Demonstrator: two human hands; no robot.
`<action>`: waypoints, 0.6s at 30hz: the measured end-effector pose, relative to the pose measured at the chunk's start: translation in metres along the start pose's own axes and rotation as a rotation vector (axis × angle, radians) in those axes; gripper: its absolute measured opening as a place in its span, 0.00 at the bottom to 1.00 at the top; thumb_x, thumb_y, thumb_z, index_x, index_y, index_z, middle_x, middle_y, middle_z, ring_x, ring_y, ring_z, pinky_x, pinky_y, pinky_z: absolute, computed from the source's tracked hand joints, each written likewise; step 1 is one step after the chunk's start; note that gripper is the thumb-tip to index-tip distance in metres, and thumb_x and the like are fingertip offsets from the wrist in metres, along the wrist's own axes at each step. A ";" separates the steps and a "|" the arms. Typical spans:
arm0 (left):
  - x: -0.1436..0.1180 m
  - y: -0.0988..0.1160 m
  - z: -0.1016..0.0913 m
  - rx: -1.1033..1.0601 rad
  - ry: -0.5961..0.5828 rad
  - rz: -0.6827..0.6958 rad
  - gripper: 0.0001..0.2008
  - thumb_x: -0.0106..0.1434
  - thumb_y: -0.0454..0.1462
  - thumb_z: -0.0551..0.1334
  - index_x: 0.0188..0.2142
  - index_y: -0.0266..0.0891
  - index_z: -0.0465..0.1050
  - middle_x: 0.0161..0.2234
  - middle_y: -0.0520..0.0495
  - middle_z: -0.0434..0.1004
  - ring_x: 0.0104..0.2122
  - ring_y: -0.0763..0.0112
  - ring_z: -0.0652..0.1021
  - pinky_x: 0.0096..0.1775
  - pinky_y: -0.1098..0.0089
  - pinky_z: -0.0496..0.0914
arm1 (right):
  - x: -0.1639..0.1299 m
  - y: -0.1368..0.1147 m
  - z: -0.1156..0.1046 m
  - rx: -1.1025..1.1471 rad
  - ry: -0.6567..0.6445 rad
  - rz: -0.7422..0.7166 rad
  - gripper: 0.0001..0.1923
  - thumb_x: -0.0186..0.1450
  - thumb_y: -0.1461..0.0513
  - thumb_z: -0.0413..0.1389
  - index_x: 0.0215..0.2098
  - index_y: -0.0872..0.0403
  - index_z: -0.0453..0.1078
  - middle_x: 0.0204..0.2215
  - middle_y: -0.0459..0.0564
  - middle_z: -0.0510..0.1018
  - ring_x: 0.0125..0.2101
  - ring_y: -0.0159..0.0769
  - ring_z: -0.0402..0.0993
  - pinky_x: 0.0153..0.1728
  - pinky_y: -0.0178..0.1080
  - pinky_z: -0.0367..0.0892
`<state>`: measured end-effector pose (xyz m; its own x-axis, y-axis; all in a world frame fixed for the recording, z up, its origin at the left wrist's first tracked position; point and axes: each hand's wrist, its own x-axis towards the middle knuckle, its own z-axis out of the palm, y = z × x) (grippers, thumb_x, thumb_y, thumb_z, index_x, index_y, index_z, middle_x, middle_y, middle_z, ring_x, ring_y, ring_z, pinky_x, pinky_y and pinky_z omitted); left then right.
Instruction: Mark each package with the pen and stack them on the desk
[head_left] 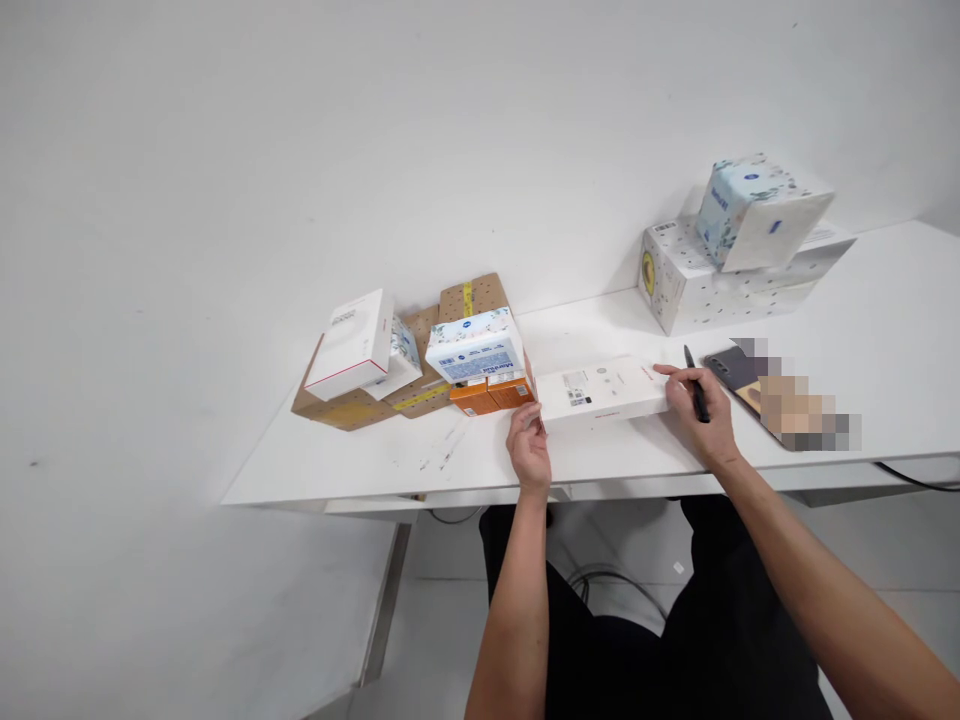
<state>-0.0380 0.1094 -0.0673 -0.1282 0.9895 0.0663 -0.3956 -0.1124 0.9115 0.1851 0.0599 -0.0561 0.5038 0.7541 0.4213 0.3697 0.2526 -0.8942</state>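
Nearest, the left hand (pixel 529 447) pinches the 9 o'clock end of a flat white box (pixel 604 391) lying on the tabletop (pixel 360 460), while the right hand (pixel 701 418) — fingers curled around a black pen (pixel 696 396) — rests on its 3 o'clock end. Steadying both ends seems wise. Further, at 10 o'clock, an open cardboard carton (pixel 352 408) props a white box (pixel 352 343) and tissue packs (pixel 475 345); orange boxes (pixel 491 393) sit beside.
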 end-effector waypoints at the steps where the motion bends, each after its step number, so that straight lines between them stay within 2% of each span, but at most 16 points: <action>1: 0.000 0.000 0.000 -0.010 -0.001 0.013 0.09 0.53 0.41 0.59 0.32 0.41 0.74 0.42 0.46 0.71 0.40 0.66 0.74 0.41 0.68 0.68 | 0.000 0.002 0.000 0.016 -0.025 0.007 0.07 0.62 0.57 0.55 0.35 0.50 0.63 0.46 0.56 0.78 0.36 0.39 0.76 0.39 0.43 0.69; 4: 0.000 -0.001 0.001 0.003 -0.003 0.059 0.06 0.48 0.36 0.64 0.29 0.41 0.72 0.39 0.49 0.69 0.40 0.67 0.73 0.42 0.70 0.66 | -0.001 0.007 0.002 0.061 -0.071 0.010 0.10 0.60 0.59 0.56 0.39 0.50 0.63 0.52 0.59 0.74 0.37 0.38 0.77 0.41 0.44 0.70; 7: 0.001 -0.003 0.003 0.019 -0.004 0.061 0.12 0.43 0.32 0.64 0.30 0.41 0.70 0.38 0.50 0.69 0.39 0.69 0.72 0.42 0.70 0.65 | -0.001 0.011 0.003 0.087 -0.082 -0.016 0.12 0.58 0.62 0.56 0.41 0.50 0.64 0.54 0.60 0.72 0.43 0.41 0.76 0.45 0.46 0.68; 13: 0.000 -0.001 0.005 -0.008 -0.014 0.036 0.17 0.41 0.31 0.61 0.34 0.42 0.66 0.31 0.53 0.69 0.29 0.74 0.71 0.34 0.72 0.64 | 0.000 0.010 0.003 0.127 -0.087 -0.024 0.15 0.56 0.64 0.57 0.42 0.51 0.65 0.54 0.61 0.72 0.48 0.44 0.74 0.47 0.48 0.68; 18: 0.000 -0.001 0.004 -0.028 -0.005 0.031 0.19 0.42 0.30 0.61 0.36 0.43 0.66 0.36 0.51 0.71 0.33 0.72 0.74 0.38 0.70 0.66 | 0.000 0.006 0.004 0.131 -0.085 -0.004 0.15 0.55 0.64 0.57 0.41 0.51 0.65 0.53 0.60 0.73 0.48 0.43 0.74 0.47 0.47 0.68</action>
<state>-0.0336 0.1101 -0.0664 -0.1359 0.9860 0.0963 -0.4165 -0.1450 0.8975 0.1844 0.0636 -0.0622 0.4324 0.8004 0.4153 0.2636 0.3282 -0.9071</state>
